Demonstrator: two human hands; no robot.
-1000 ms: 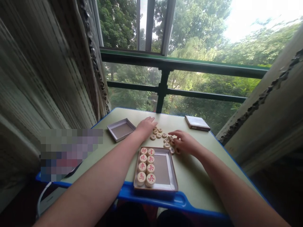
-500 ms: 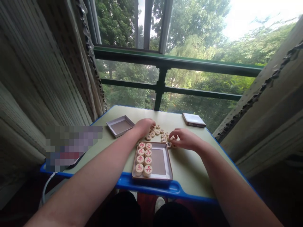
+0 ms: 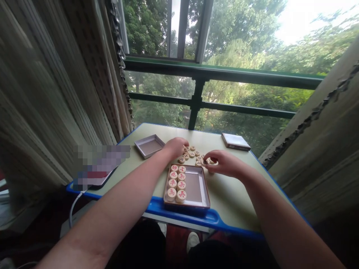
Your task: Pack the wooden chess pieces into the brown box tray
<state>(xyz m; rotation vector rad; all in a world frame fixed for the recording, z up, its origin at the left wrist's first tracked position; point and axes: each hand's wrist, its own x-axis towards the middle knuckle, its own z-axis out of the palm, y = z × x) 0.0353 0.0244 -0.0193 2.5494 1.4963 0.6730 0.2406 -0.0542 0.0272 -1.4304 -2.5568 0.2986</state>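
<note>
While reaching past the box, likely close for access, curled left hand, half-closed right hand over pieces; couldn't tell if gripping.

The left hand, stretched nearly flat a second ago, has curled, its fingertips now bent down beside the nearest loose discs. The right hand has drawn its thumb and spread forefinger closer together, and one disc now shows between these fingers; whether it is gripped is unclear.
</note>
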